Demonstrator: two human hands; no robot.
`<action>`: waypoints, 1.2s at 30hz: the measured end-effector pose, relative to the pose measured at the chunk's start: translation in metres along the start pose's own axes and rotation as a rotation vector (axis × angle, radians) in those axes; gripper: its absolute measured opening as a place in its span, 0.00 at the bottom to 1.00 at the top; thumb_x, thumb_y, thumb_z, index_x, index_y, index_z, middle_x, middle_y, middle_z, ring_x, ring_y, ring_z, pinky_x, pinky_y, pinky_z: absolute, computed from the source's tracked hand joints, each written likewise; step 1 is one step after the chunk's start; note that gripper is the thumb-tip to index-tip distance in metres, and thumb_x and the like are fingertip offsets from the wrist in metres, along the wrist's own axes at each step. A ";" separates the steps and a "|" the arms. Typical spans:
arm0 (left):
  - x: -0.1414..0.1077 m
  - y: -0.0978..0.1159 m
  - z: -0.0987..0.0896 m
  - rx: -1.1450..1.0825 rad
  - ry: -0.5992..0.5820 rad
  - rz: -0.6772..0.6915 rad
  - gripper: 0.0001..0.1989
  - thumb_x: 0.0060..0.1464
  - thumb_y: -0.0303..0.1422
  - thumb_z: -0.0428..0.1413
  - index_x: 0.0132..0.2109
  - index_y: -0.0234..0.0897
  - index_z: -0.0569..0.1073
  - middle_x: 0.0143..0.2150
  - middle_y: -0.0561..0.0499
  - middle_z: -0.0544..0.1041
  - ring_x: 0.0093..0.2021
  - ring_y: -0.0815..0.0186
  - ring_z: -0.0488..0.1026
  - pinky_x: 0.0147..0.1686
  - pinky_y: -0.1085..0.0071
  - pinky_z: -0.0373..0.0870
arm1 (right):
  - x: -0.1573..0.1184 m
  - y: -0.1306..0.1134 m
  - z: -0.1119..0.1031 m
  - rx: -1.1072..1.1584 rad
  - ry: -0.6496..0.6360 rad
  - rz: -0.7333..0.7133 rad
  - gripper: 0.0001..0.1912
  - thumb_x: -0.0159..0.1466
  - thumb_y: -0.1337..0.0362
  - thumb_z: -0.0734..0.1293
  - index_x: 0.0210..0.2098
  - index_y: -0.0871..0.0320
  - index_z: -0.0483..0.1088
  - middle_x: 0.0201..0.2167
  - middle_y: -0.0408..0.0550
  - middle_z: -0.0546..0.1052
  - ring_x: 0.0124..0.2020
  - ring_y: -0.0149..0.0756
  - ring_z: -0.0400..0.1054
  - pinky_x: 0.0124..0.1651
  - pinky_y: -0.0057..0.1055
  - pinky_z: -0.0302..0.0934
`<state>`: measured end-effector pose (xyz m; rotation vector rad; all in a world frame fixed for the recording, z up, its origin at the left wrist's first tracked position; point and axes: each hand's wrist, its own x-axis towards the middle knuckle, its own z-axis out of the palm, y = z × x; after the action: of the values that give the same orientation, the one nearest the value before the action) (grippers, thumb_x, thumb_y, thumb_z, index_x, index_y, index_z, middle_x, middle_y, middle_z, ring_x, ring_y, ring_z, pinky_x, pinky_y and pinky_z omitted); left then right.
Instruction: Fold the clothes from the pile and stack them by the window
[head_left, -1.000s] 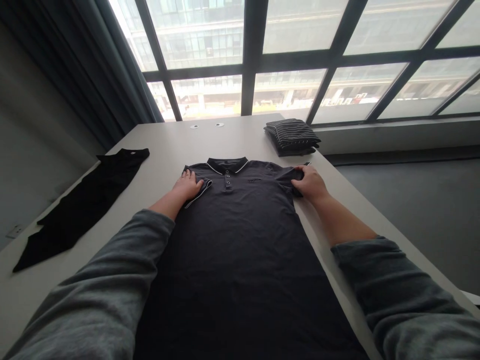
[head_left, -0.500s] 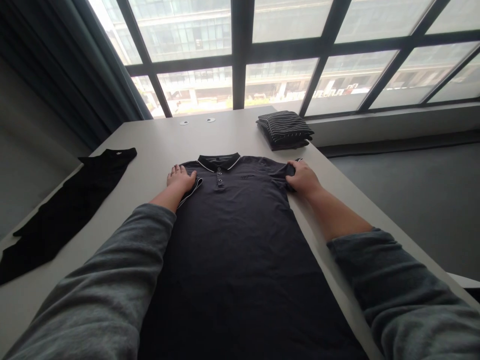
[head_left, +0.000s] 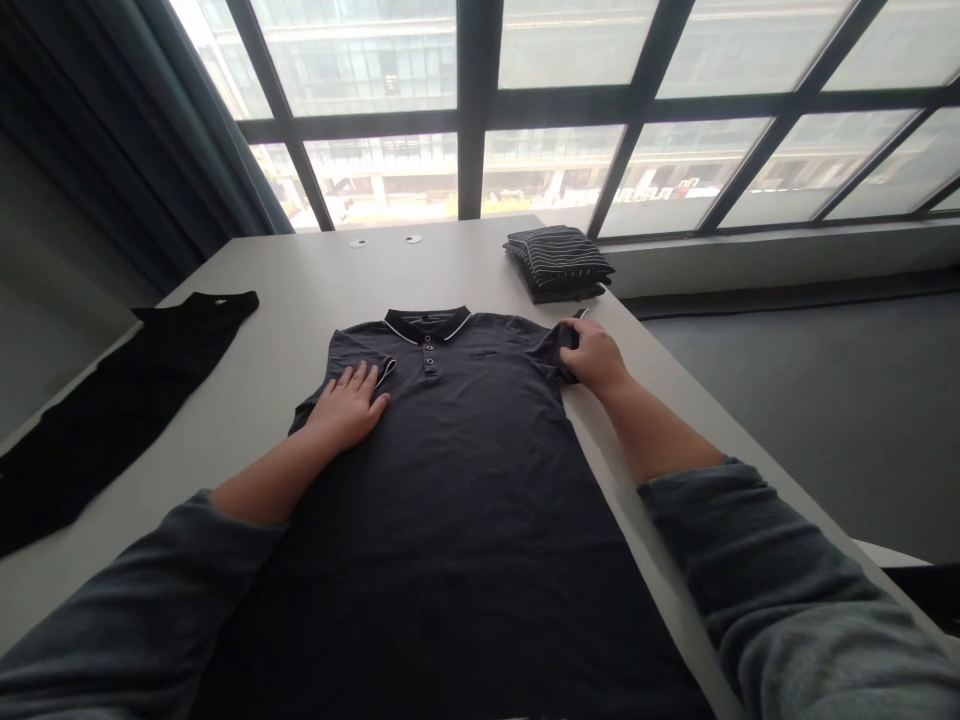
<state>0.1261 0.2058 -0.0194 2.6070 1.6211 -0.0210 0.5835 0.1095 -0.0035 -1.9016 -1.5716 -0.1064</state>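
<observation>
A dark grey polo shirt [head_left: 457, 480] lies front up on the white table, its black collar with white edging towards the window. The left-side sleeve is folded inward over the chest, its white-trimmed cuff showing. My left hand [head_left: 349, 405] rests flat on the shirt just below that cuff, fingers stretched out. On the other side my right hand [head_left: 592, 352] has its fingers closed around the right-side sleeve, whose cuff tip sticks out above the hand. The fabric wrinkles near that grip.
On the left of the white table [head_left: 300, 275] lies a black garment [head_left: 142, 395]. A stack of folded striped clothes [head_left: 559, 262] sits at the far right corner. Two round cable-hole covers [head_left: 412, 239] are near the back edge. A large window and a dark curtain [head_left: 135, 120] stand behind.
My left hand has slid down from the shoulder onto the shirt's side, below the folded cuff. The shirt's left edge now spreads further out. My right hand keeps its hold on the sleeve.
</observation>
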 end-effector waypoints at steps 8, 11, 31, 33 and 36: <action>-0.023 -0.009 -0.002 0.011 -0.062 0.125 0.40 0.71 0.52 0.43 0.81 0.37 0.52 0.83 0.43 0.46 0.82 0.50 0.43 0.77 0.51 0.44 | -0.019 -0.073 -0.009 -0.109 -0.262 -0.425 0.35 0.64 0.72 0.65 0.70 0.51 0.70 0.71 0.49 0.70 0.65 0.50 0.70 0.67 0.43 0.67; -0.021 -0.005 -0.005 0.018 -0.063 0.127 0.39 0.72 0.52 0.42 0.81 0.37 0.51 0.83 0.43 0.46 0.82 0.50 0.44 0.77 0.51 0.44 | -0.026 -0.086 -0.001 -0.192 -0.412 -0.512 0.36 0.65 0.70 0.68 0.72 0.49 0.68 0.72 0.51 0.68 0.65 0.53 0.70 0.68 0.46 0.66; -0.029 0.004 -0.015 0.072 -0.084 0.132 0.39 0.73 0.52 0.40 0.81 0.33 0.50 0.83 0.42 0.45 0.82 0.51 0.44 0.77 0.53 0.45 | -0.001 -0.083 0.020 -0.393 -0.632 -0.051 0.42 0.76 0.37 0.48 0.80 0.54 0.51 0.82 0.53 0.40 0.81 0.59 0.38 0.76 0.64 0.43; -0.030 0.004 -0.016 0.073 -0.082 0.132 0.39 0.73 0.51 0.40 0.81 0.33 0.50 0.83 0.42 0.45 0.82 0.51 0.44 0.77 0.53 0.45 | 0.008 -0.084 0.027 -0.415 -0.632 -0.085 0.43 0.76 0.38 0.49 0.81 0.54 0.49 0.82 0.54 0.41 0.81 0.58 0.37 0.77 0.62 0.42; -0.030 0.005 -0.017 0.075 -0.087 0.128 0.39 0.74 0.51 0.40 0.81 0.33 0.49 0.83 0.42 0.44 0.82 0.51 0.43 0.77 0.53 0.44 | 0.022 -0.084 0.042 -0.443 -0.643 0.018 0.43 0.76 0.38 0.48 0.81 0.57 0.46 0.82 0.59 0.44 0.81 0.58 0.39 0.76 0.64 0.42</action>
<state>0.1170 0.1773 -0.0007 2.7184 1.4502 -0.1890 0.5001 0.1559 0.0099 -2.4550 -2.0762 0.2037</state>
